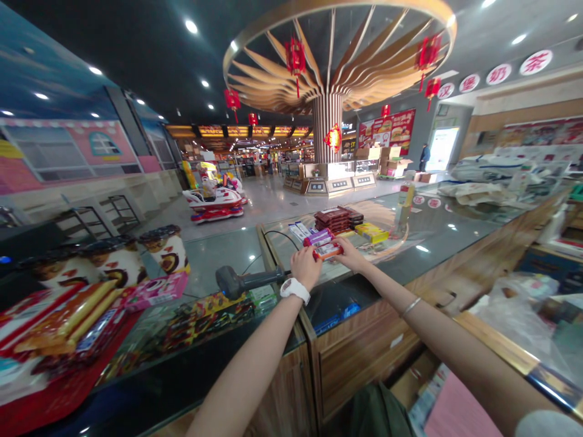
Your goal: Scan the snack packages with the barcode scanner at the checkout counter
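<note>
Glass counter [439, 227] under held packet [328, 250]; red lanterns [296, 56] beyond.

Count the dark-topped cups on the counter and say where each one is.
3, in a row at the left: the leftmost cup, the middle cup, and the rightmost cup just behind the pink packet. More may be hidden.
</note>
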Demonstrator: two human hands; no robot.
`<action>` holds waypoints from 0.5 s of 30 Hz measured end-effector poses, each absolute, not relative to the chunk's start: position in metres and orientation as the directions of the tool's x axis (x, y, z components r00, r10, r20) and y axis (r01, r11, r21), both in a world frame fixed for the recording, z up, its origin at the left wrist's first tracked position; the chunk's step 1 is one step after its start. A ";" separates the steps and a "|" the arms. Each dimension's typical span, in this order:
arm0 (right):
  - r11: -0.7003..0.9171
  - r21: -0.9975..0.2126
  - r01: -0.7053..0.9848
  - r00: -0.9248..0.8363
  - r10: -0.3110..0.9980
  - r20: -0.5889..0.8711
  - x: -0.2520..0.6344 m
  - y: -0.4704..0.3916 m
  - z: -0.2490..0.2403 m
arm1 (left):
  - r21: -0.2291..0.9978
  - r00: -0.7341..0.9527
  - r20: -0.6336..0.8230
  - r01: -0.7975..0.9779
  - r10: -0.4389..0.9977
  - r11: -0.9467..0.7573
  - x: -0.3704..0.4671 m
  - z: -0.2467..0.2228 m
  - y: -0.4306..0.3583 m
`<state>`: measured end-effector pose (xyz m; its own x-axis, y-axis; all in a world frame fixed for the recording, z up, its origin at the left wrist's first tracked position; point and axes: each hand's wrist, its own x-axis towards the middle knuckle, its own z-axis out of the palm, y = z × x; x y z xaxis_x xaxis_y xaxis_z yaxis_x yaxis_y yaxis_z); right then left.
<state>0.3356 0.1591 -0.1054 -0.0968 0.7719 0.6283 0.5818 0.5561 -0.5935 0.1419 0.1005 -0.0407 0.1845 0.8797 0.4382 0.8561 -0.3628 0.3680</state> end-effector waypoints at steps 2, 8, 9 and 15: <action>0.562 -0.584 0.585 -0.102 0.766 0.635 0.335 0.159 -0.105 | 0.366 0.188 0.437 0.856 0.880 -0.365 0.141 -0.041 0.100; 0.556 -0.574 0.602 -0.088 0.760 0.644 0.335 0.157 -0.104 | 0.387 0.176 0.431 0.850 0.885 -0.358 0.141 -0.040 0.099; 0.553 -0.576 0.602 -0.077 0.758 0.647 0.335 0.156 -0.104 | 0.397 0.169 0.434 0.846 0.885 -0.356 0.142 -0.039 0.099; 0.575 -0.529 0.624 -0.044 0.702 0.711 0.331 0.144 -0.094 | 0.385 0.186 0.509 0.824 0.841 -0.416 0.141 -0.032 0.095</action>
